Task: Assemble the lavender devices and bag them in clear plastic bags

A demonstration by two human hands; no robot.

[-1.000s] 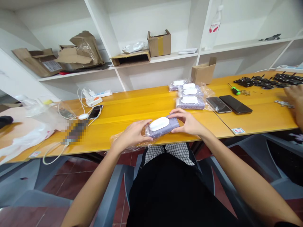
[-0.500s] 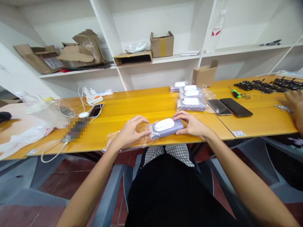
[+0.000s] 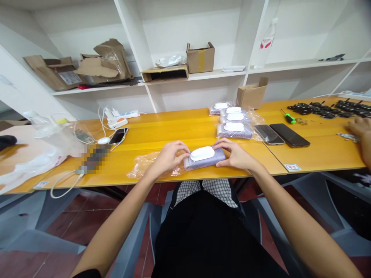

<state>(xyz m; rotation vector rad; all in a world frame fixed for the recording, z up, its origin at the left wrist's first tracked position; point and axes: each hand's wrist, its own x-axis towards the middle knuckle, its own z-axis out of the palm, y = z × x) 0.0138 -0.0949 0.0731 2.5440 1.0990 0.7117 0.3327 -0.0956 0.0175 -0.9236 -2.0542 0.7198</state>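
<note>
In front of me on the table lies a lilac, box-shaped device point(image 3: 218, 155) with a white oval piece point(image 3: 203, 153) on top. My right hand point(image 3: 236, 154) grips its right end, thumb on the near side and fingers on the far side. At the left end, my left hand point(image 3: 172, 157) has thumb and fingertips drawn together on a clear plastic bag point(image 3: 142, 165), which spreads out to the left under the hand. Behind stand several similar lilac devices point(image 3: 236, 134) in clear plastic, each with a white oval top.
Two phones point(image 3: 290, 135) lie right of the wrapped devices, near a green-handled screwdriver point(image 3: 290, 118) and many black parts point(image 3: 327, 109). Another person's hand point(image 3: 361, 125) is at the right edge, by small metal pieces. Cables and a power strip point(image 3: 118, 122) sit left. Shelves hold cardboard boxes point(image 3: 200, 60).
My left hand has moved right and closed its fingers at the device's left end, pulling the plastic along. My right hand stays on the right end. The view has shifted slightly.
</note>
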